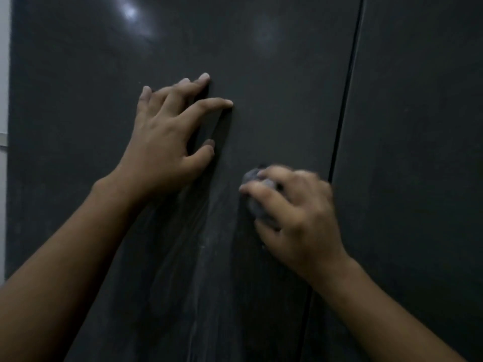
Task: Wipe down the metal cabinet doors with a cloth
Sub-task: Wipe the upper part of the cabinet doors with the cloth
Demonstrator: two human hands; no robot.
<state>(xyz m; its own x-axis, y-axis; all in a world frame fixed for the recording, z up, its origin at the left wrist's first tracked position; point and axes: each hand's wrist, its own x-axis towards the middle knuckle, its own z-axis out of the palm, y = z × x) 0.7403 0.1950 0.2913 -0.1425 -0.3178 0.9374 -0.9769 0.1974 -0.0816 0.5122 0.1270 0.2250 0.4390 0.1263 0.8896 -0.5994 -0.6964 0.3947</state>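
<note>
Grey cloth (257,194) bunched under right hand (295,218), against door (274,113)

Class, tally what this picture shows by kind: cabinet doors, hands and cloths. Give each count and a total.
Cabinet doors: 2, the left door and the right door, split by a vertical seam.
Hands: 2, the left hand with fingertips on the left door, the right hand gripping the grey cloth.
Cloths: 1, bunched against the left door.
Total: 5

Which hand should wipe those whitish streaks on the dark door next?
The right hand, probably: it grips the bunched grey cloth against the door, beside the streaks. The left hand holds nothing, fingers spread on the door.
</note>
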